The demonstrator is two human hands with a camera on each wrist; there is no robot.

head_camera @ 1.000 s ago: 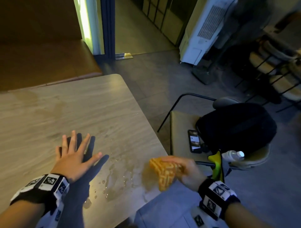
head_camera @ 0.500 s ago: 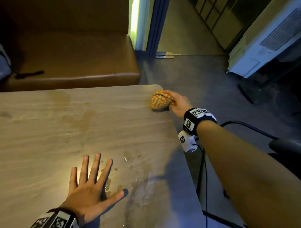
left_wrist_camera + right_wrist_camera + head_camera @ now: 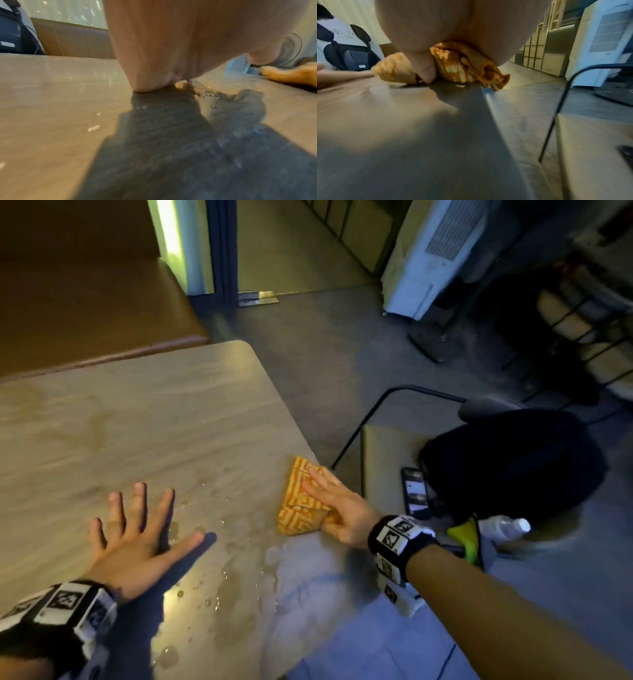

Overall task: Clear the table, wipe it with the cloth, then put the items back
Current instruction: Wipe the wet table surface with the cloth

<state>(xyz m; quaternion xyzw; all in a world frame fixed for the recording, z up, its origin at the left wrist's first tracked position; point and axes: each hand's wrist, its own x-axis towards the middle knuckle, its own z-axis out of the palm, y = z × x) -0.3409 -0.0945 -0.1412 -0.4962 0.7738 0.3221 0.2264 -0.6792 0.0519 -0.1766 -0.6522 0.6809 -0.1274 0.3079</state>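
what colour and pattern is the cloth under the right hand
Orange with a pale maze-like line pattern; the cloth shows best in the head view.

Both forearms are bare, no sleeves showing. The left hand (image 3: 137, 546) has a black wristband (image 3: 65, 611) behind it, ringed with white square tiles printed with black marker patterns. The right hand (image 3: 342, 508) wears a matching band (image 3: 399, 537), same black-and-white marker tiles, with a white block hanging under the wrist that carries more markers. No rings, no gloves.
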